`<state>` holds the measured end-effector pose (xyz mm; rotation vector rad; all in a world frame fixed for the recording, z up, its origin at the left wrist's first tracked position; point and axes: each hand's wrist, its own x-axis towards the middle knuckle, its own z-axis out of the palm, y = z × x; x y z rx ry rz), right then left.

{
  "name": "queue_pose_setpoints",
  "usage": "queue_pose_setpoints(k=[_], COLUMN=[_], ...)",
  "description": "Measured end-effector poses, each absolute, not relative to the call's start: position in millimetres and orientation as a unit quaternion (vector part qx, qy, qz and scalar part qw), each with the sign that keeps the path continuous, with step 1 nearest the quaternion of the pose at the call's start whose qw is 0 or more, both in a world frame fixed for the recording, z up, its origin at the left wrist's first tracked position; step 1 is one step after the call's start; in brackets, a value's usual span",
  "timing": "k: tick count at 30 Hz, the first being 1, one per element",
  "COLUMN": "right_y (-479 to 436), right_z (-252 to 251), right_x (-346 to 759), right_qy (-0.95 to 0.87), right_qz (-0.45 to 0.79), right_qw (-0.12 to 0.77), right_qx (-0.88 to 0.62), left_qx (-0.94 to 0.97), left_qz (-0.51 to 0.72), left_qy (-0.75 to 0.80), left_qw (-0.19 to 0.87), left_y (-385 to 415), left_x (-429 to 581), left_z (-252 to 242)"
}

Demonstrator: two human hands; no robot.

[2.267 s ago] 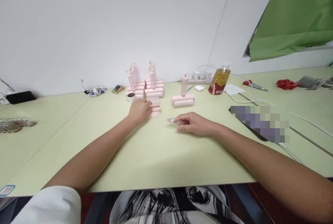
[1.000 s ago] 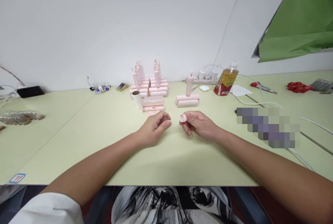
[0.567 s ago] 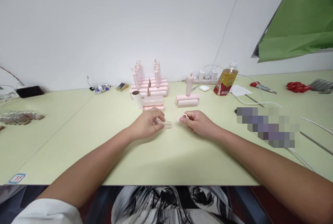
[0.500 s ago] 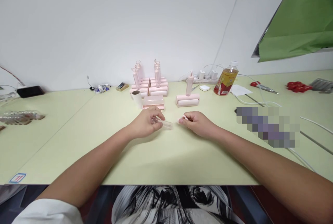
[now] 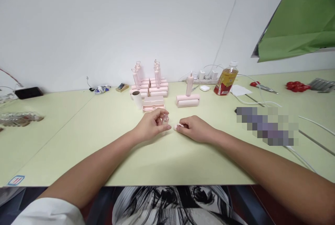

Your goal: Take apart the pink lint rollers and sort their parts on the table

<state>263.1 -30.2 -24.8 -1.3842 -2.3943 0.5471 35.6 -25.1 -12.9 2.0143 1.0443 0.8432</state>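
My left hand (image 5: 151,128) rests on the pale green table (image 5: 162,155), fingers closed round a small clear plastic tube (image 5: 165,119) held upright. Just to its right, my right hand (image 5: 195,129) pinches a small pink cap (image 5: 179,126) at its fingertips, close to the tube. Behind the hands lies a pink flat case (image 5: 153,103), a white roll core (image 5: 136,99) and a pink lint roller (image 5: 187,97) standing on its base.
A stack of pink lint rollers (image 5: 150,82) stands further back. A bottle of amber liquid (image 5: 225,80), a power strip (image 5: 204,76), red scissors (image 5: 259,86) and white cables (image 5: 311,124) are on the right. A blurred patch (image 5: 265,126) covers something at right. Clear bags (image 5: 19,118) lie at far left.
My left hand took the clear tube from the table and turned it upright. My right hand, holding the pink cap, moved down and left towards the tube.
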Motion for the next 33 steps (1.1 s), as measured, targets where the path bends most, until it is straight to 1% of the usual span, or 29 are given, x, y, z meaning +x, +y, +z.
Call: queue_pose_setpoints(k=[4, 7, 10, 16, 22, 24, 26, 29, 31, 33], right_y=[-31, -33, -34, -38, -40, -38, -37, -35, -35, -34], right_z=[-24, -25, -26, -27, -25, -25, -26, -26, -26, -27], right_x=[261, 258, 254, 249, 248, 250, 252, 254, 256, 257], right_qy=[-0.84, -0.838, -0.834, -0.839, -0.828, -0.816, -0.805, -0.802, -0.804, -0.807], right_qz=[0.187, 0.191, 0.196, 0.23, 0.282, 0.304, 0.326, 0.343, 0.346, 0.349], right_qw=[0.156, 0.152, 0.149, 0.161, 0.191, 0.204, 0.206, 0.199, 0.196, 0.193], right_qx=[-0.485, -0.487, -0.493, -0.466, -0.445, -0.447, -0.45, -0.447, -0.442, -0.436], left_qx=[0.773, 0.772, 0.782, 0.817, 0.789, 0.776, 0.749, 0.719, 0.688, 0.652], left_qz=[0.295, 0.299, 0.301, 0.287, 0.288, 0.305, 0.333, 0.329, 0.329, 0.342], left_qy=[0.403, 0.399, 0.387, 0.383, 0.396, 0.418, 0.474, 0.542, 0.586, 0.613], left_qw=[0.391, 0.395, 0.384, 0.321, 0.37, 0.36, 0.322, 0.285, 0.272, 0.286], left_y=[-28, -30, -33, -35, -25, -13, 1, 22, 33, 41], left_x=[41, 46, 51, 58, 48, 31, 6, -34, -52, -60], left_z=[-19, -22, -24, -24, -19, -9, 5, 19, 18, 9])
